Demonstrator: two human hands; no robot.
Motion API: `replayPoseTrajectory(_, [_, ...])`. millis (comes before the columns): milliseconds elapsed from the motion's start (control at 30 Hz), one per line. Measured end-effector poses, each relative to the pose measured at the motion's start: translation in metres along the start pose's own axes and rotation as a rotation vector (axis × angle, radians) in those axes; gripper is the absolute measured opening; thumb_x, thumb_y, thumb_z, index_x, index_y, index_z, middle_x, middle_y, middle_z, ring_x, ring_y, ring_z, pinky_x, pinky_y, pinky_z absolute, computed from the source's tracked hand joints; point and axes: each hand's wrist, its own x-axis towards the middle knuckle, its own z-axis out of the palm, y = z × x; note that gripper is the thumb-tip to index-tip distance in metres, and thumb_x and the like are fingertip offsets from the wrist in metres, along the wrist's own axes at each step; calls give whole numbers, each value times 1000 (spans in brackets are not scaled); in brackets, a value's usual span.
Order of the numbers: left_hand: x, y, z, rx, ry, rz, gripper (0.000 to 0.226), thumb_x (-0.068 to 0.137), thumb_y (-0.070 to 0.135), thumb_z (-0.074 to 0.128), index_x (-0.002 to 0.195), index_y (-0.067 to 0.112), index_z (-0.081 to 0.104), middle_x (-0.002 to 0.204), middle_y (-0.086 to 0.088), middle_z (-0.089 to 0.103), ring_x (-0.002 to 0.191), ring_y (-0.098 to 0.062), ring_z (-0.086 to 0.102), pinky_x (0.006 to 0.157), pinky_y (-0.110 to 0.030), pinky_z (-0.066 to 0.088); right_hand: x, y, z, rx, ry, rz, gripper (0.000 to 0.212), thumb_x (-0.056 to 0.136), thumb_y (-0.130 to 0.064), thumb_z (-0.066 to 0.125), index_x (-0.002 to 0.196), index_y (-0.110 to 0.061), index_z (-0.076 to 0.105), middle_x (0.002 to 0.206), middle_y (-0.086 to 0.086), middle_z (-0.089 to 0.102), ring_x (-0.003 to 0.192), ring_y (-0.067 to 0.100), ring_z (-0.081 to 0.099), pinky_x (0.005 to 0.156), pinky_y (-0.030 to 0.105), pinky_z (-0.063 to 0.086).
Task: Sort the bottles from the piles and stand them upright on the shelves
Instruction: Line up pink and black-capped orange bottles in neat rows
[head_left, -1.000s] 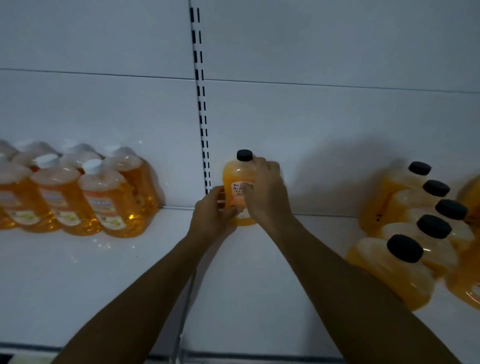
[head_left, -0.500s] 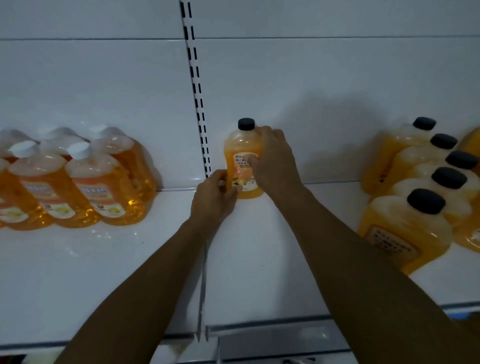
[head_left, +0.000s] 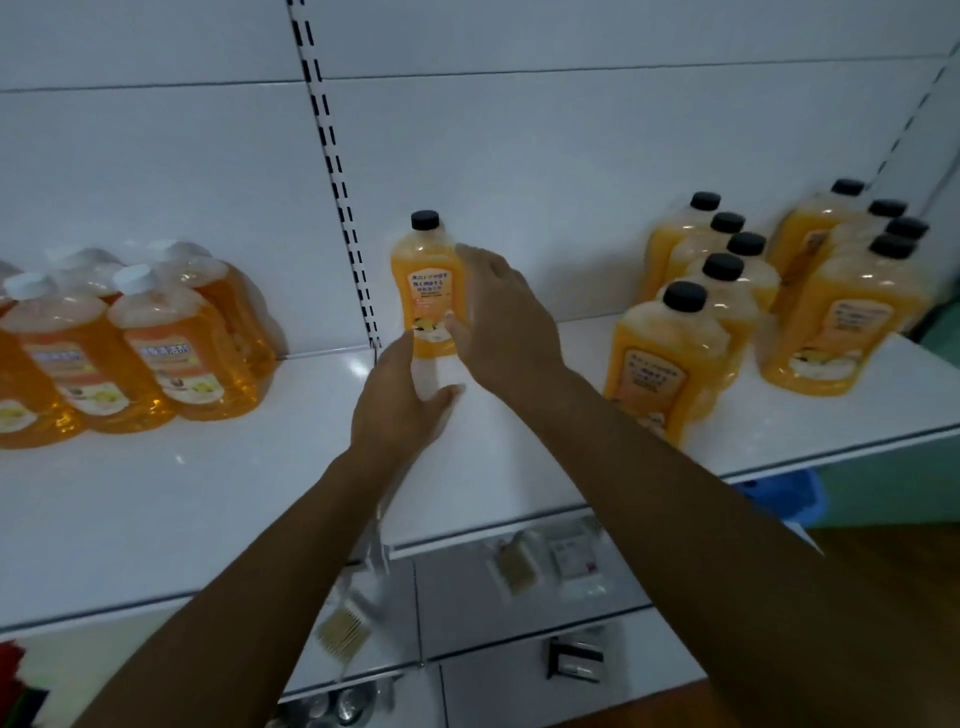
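orange bottle (head_left: 427, 291), black cap, label facing out, standing upright alone at back of white shelf (head_left: 182, 499), mid-shelf by slotted upright.

lower shelf: small packets (head_left: 575, 564), brush-like packs (head_left: 345, 630) below me | far right: blue container (head_left: 789, 496) (partly hidden) | bottom left: red item (head_left: 11, 670)

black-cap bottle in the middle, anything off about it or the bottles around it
Nothing is spilled or tipped. The black-cap bottle stands upright against the back panel, alone, apart from the black-cap group on the right and the white-cap group on the left. Both hands, left hand and right hand, are open beside it.
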Motion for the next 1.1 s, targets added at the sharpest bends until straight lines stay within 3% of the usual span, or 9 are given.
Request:
replayPoseTrajectory(133, [-29,32,11,72,-51,-67,73,82,40,71,144,18,39,142,-6,50,127,-26,48,102,-36,38,-49,13,-39,-10,-30,2,52,87,-20,66,134,-14,45,130,6,53,116,24,53,84,31,46])
replayPoseTrajectory(233, [-54,56,18,63,-99,-70,77,85,39,68,148,13,32,150,-8,41,136,-26,39,111,-37,29,-82,22,-63,18,-38,33,46,89,-23,64,132,-16,49,128,5,56,113,22,56,85,31,47])
replayPoseTrajectory(300, [-66,70,21,66,-149,-63,78,87,38,67,149,11,29,153,-7,36,138,-26,37,113,-39,27,-100,29,-77,51,-16,50,38,90,-25,63,126,-17,53,121,3,60,107,20,58,81,32,49])
replayPoseTrajectory(433, [-76,99,28,-31,-254,-53,76,86,35,69,148,12,30,151,-5,39,131,-24,46,108,-38,38,-126,45,-103,4,166,74,23,88,-27,65,108,-17,57,104,0,60,92,18,58,68,32,51])
replayPoseTrajectory(567, [-73,125,43,-172,-342,-101,82,87,32,69,151,14,23,153,-3,35,131,-21,45,102,-32,39,-134,67,-121,-45,304,175,39,85,-26,68,119,-15,51,121,5,51,109,23,52,73,29,48])
replayPoseTrajectory(700, [-66,137,56,-237,-412,-118,83,87,30,69,152,15,19,155,-4,31,136,-24,39,105,-36,38,-127,81,-123,46,190,360,64,87,-32,66,140,-20,34,142,5,36,130,25,38,92,39,45])
replayPoseTrajectory(833, [-59,136,65,-278,-449,-108,80,87,28,69,151,17,22,154,-4,33,137,-25,38,100,-32,37,-115,84,-116,101,142,386,74,88,-30,66,148,-21,24,149,6,30,136,26,34,101,41,41])
replayPoseTrajectory(967, [-52,124,68,-290,-471,-91,78,86,27,71,149,17,27,150,-3,40,133,-25,42,102,-35,40,-102,84,-105,126,170,389,70,88,-32,67,146,-19,30,141,8,36,128,25,40,95,34,40])
replayPoseTrajectory(1100, [-42,108,57,-375,-340,-67,51,78,29,79,122,16,58,115,-2,66,106,-22,63,94,-42,51,-85,77,-93,169,206,363,54,85,-27,68,134,-14,49,128,6,46,113,14,45,87,15,27])
